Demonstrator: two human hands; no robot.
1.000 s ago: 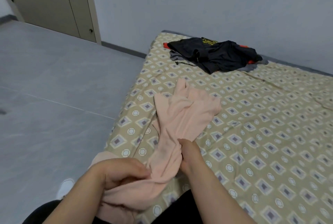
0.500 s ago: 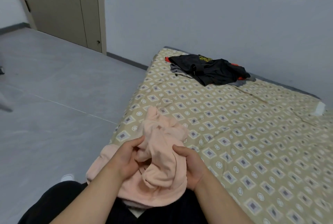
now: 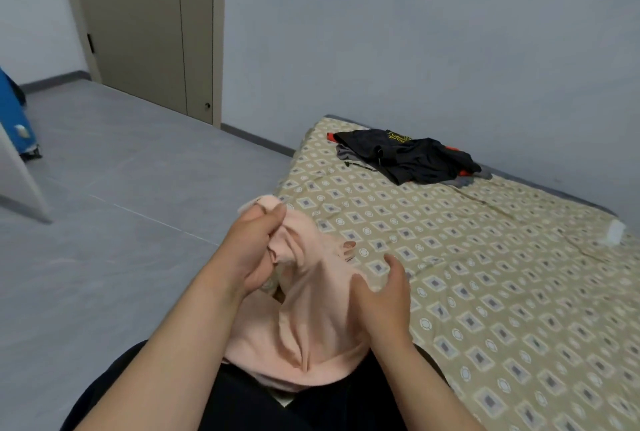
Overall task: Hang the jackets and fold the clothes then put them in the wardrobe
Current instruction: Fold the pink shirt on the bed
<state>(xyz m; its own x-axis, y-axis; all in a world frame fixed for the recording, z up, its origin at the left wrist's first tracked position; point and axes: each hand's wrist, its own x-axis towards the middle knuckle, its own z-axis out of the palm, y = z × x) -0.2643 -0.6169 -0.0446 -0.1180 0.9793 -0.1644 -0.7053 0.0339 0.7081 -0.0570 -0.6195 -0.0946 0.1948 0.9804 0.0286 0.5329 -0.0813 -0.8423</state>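
Note:
A peach-pink garment point(image 3: 311, 319) hangs bunched over my lap at the near corner of the bed point(image 3: 502, 285). My left hand point(image 3: 254, 250) grips its upper edge and holds it raised. My right hand point(image 3: 384, 299) is on the garment's right side, thumb lifted free, fingers reaching in behind the cloth with one fingertip showing through. A pile of dark clothes point(image 3: 412, 156) with orange and grey pieces under it lies at the bed's far end.
A beige door point(image 3: 149, 25) stands shut in the far wall. At the left edge a white panel point(image 3: 17, 184) leans in, with something blue point(image 3: 12, 115) behind it. A small white object point(image 3: 614, 231) lies on the bed at right. Grey floor stretches left.
The garment went from lying stretched on the bed to bunched over my lap. My left hand raised its upper edge, my right hand loosened its hold, and the view tilted up.

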